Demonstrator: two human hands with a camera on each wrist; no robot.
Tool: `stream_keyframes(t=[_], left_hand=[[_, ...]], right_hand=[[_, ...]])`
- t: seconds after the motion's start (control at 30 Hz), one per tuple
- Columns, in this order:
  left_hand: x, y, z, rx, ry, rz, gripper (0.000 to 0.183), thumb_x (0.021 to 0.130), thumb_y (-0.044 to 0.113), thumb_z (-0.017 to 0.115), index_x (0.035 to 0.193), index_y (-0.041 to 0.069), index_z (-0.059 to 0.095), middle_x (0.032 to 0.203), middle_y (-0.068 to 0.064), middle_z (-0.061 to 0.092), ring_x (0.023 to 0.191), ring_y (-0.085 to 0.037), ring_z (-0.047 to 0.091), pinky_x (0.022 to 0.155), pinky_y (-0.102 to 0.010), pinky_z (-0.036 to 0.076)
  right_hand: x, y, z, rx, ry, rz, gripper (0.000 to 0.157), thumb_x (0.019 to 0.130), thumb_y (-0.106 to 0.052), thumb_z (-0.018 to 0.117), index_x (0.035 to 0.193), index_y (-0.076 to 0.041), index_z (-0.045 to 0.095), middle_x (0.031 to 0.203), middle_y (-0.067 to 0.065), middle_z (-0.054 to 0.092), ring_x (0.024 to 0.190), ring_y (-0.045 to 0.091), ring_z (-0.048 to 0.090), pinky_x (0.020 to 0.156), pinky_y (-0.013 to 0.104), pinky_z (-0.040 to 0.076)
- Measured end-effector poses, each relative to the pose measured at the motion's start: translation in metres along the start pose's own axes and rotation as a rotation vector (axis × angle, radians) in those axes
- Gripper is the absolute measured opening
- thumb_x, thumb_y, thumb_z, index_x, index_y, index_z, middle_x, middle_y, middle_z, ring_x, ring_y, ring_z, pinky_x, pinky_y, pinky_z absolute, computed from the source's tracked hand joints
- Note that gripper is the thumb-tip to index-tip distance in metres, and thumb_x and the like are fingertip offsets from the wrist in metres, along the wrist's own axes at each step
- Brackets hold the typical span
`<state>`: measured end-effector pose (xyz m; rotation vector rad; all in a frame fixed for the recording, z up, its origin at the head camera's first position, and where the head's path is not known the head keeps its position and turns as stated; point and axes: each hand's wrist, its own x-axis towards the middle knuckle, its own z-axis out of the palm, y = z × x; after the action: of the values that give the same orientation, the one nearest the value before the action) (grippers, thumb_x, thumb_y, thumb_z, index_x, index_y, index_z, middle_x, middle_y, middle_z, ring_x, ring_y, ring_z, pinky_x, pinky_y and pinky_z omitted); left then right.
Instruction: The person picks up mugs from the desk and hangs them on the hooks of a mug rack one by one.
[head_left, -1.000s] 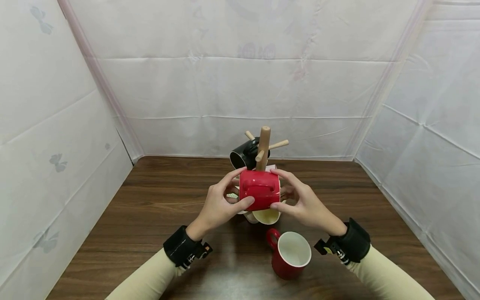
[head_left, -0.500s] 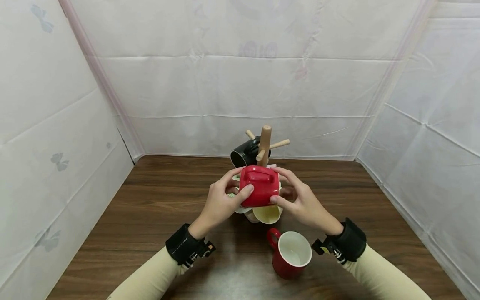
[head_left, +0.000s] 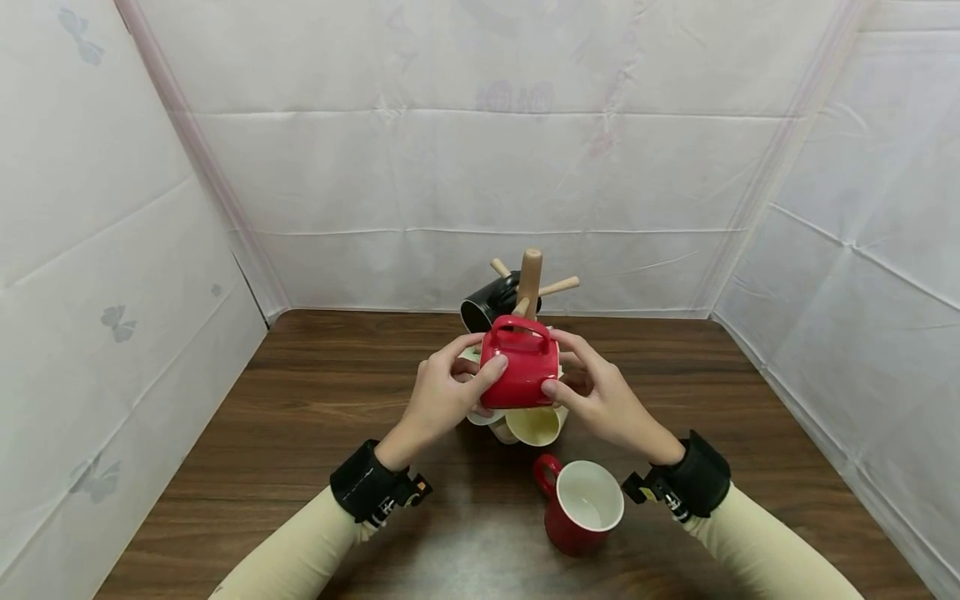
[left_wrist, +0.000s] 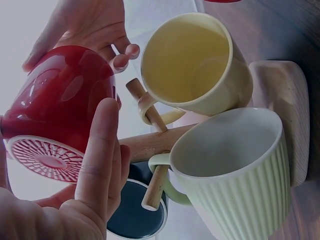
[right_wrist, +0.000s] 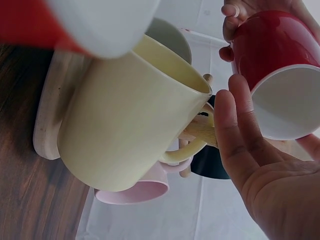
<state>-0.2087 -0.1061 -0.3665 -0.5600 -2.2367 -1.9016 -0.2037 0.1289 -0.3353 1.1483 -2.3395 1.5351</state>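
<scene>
A red mug (head_left: 519,379) lies sideways in the air in front of a wooden mug stand (head_left: 531,279), its handle on the upper side facing the post. My left hand (head_left: 442,400) grips its base end between thumb and fingers. At the rim end, my right hand (head_left: 611,404) pinches it, thumb toward me. The mug's white inside shows in the right wrist view. On the stand hang a black mug (head_left: 482,308), a yellow mug (head_left: 534,427), a ribbed pale green mug (left_wrist: 240,175) and a pink mug (right_wrist: 135,192). The held mug partly hides the stand's lower part.
A second red mug (head_left: 576,525) stands upright on the dark wooden table (head_left: 315,400), nearer to me and right of centre, handle to the left. Bare pegs (head_left: 558,287) stick out near the top of the stand. White cloth walls (head_left: 480,175) enclose the back and sides.
Both hands have turned the held mug so its handle has moved from the side facing me to the top, and they have raised it slightly. The other mugs stay where they were.
</scene>
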Motion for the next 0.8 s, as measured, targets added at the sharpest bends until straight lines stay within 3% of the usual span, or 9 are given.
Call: stream_keyframes(t=[0.27, 0.8], left_hand=[[0.003, 0.006, -0.001, 0.045, 0.008, -0.03, 0.048, 0.086, 0.049, 0.06, 0.126, 0.024, 0.051, 0.079, -0.006, 0.067, 0.056, -0.023, 0.062, 0.047, -0.039, 0.054], [0.01, 0.011, -0.003, 0.185, 0.032, -0.059, 0.052, 0.082, 0.062, 0.055, 0.118, 0.025, 0.056, 0.078, -0.003, 0.066, 0.052, -0.025, 0.06, 0.041, -0.038, 0.051]], right_hand=[[0.001, 0.001, 0.0, 0.003, 0.014, 0.013, 0.057, 0.088, -0.01, 0.061, 0.139, -0.01, 0.036, 0.116, 0.013, 0.059, 0.08, 0.021, 0.063, 0.063, 0.048, 0.055], [0.003, 0.006, 0.002, 0.051, -0.032, 0.074, 0.055, 0.091, -0.012, 0.058, 0.14, -0.009, 0.032, 0.103, 0.012, 0.062, 0.069, 0.032, 0.062, 0.063, 0.051, 0.054]])
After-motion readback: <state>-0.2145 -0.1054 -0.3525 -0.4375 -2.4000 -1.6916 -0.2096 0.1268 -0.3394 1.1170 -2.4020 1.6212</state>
